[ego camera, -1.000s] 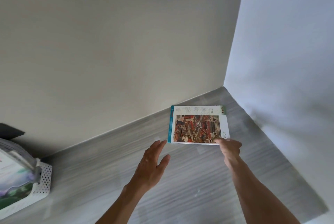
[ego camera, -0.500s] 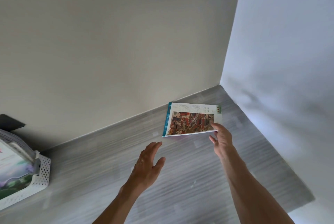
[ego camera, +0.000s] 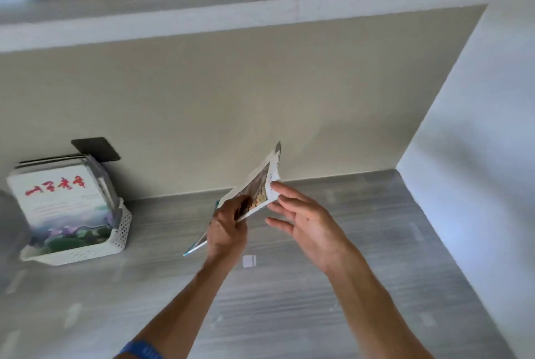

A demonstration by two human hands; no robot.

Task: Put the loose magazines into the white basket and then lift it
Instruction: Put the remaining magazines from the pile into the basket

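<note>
A thin magazine (ego camera: pixel 256 186) with a painted cover is tilted steeply in the air above the grey shelf surface, near the middle of the view. My left hand (ego camera: pixel 227 224) grips its lower edge. Just to the right, my right hand (ego camera: pixel 304 219) has its fingers spread, fingertips near the magazine's right edge, holding nothing. The white perforated basket (ego camera: pixel 84 251) stands at the far left against the wall. Several magazines (ego camera: pixel 62 202) stand upright in it, the front one white with red lettering.
The grey wood-grain shelf (ego camera: pixel 333 300) ends at a white side wall (ego camera: pixel 477 185) on the right and a beige back wall. A dark square plate (ego camera: pixel 95 149) is fixed to the wall behind the basket. An upper shelf (ego camera: pixel 260 14) holds dark flat items.
The magazine went from my right hand to my left hand and tipped up from flat to steeply tilted. My right hand let go. The view swung left and up, showing the basket.
</note>
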